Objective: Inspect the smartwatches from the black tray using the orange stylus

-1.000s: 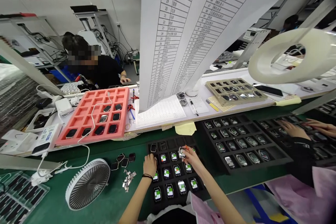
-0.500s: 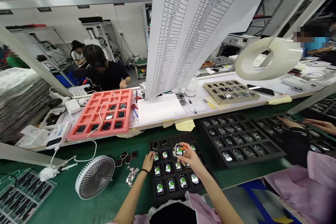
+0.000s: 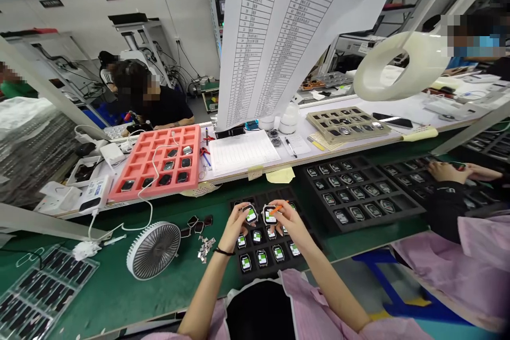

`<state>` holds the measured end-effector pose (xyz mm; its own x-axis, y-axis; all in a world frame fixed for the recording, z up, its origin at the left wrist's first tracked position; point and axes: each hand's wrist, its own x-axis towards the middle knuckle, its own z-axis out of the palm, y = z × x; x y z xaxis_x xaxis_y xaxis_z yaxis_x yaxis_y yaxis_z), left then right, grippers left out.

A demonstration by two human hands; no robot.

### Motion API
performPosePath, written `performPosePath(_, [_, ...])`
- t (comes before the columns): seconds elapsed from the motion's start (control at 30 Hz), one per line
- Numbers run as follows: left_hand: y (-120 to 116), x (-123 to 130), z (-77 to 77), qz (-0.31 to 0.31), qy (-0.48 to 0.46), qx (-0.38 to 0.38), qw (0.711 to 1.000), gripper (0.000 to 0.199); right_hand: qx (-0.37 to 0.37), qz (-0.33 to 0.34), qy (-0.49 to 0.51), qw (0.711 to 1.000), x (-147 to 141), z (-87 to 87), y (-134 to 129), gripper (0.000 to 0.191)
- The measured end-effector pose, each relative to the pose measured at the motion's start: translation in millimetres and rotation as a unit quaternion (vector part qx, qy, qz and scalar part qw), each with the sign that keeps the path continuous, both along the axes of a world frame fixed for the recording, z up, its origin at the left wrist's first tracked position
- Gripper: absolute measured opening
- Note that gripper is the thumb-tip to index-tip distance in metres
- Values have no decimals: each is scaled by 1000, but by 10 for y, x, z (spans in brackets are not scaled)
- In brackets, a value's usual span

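My left hand grips a smartwatch, its lit screen white and green, above the black foam tray. Beside it, my right hand has its fingers closed around a second smartwatch with a similar screen. A thin orange tool, its kind unclear, pokes out of the same right hand. The two watches are close together but apart. Below them, several lit watches such as the front-row watch lie in the tray's slots, partly hidden by my hands.
Left of the tray are loose dark watch pieces, small metallic pieces and a fan. To the right stands another watch tray, near a co-worker's hands. A pink tray rests on the shelf; a printed sheet hangs overhead.
My left hand has lifted a watch from the tray's left side and brought it beside the other one. The right hand still holds its watch and the orange tool. The view has shifted slightly.
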<state>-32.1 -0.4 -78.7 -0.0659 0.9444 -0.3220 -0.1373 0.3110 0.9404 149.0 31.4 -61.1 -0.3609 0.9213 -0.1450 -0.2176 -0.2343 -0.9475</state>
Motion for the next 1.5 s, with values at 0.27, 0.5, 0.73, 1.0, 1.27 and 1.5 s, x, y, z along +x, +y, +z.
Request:
performPosePath(0.27, [-157,61,348,-25,18,71,997,56,1,19,26,999,36,200,-85,33])
performPosePath(0.5, [-209,90,460,6,26,56,998,47,21,47,57,997,61,217,-141,37])
performPosePath(0.73, [-248,110,535,1,29,68,997,50,33,48,49,997,48,220,-152,35])
performPosePath(1.0, [-232,115,520,11,25,77,997,50,26,39,47,998,20,255,-154,35])
performPosePath(1.27, [-231,108,499,1,31,77,997,50,17,17,32,999,3,311,-166,36])
performPosePath(1.5, [-234,118,463,11,12,67,998,47,20,17,32,999,3,281,-160,35])
